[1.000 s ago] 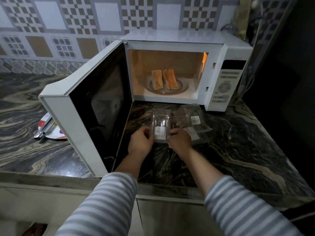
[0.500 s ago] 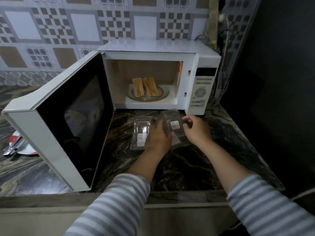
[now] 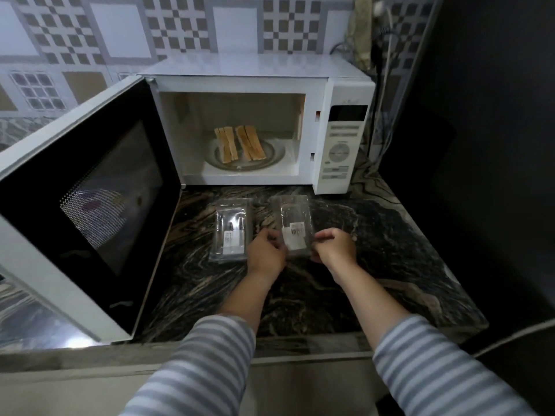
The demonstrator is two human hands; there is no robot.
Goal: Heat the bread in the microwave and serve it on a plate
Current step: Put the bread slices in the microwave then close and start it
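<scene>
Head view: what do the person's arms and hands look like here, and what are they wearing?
Both arms wear long sleeves with horizontal grey and white stripes, the left sleeve and the right sleeve, pushed up so that the forearms are bare. The left hand and the right hand are bare: no gloves, and no rings, watch or bracelets visible from this angle.

Glossy veined stone counter (image 3: 375, 250), clear shiny plastic boxes (image 3: 231, 229), smooth white microwave (image 3: 255, 70)
</scene>
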